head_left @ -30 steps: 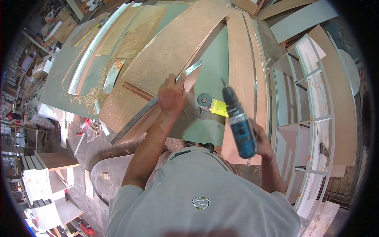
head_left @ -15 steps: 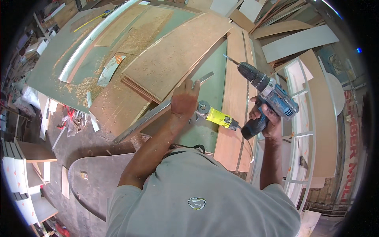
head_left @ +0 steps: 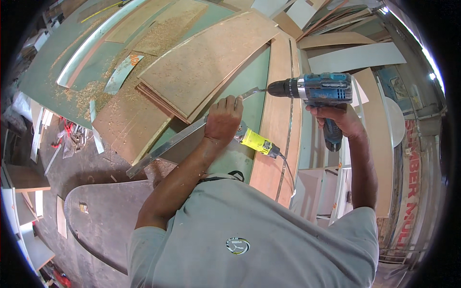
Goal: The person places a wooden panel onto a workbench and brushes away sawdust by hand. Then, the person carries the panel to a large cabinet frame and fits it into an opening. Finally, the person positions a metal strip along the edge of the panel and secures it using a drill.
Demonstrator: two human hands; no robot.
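Observation:
My left hand (head_left: 223,119) is closed around a long grey metal bar (head_left: 168,145), which slants from lower left to upper right. My right hand (head_left: 342,119) grips the handle of a blue and black cordless drill (head_left: 309,88). The drill lies level, its chuck toward the left, and its bit appears to meet the bar's far end; whether it touches I cannot tell. Just right of my left wrist, a yellow corded angle grinder (head_left: 257,142) rests on the green surface, its head partly hidden by that hand.
Large plywood sheets (head_left: 206,62) are stacked on the green worktop (head_left: 43,72), with sawdust about. A long wood panel (head_left: 269,165) lies to the right, near a white frame (head_left: 345,182). At lower left is a dark rounded board (head_left: 110,206). Tools (head_left: 72,137) lie in a heap at left.
The drill has swung from pointing up and left to level, its bit now at the bar's end. My right hand has moved right and up. My left hand keeps its hold on the bar.

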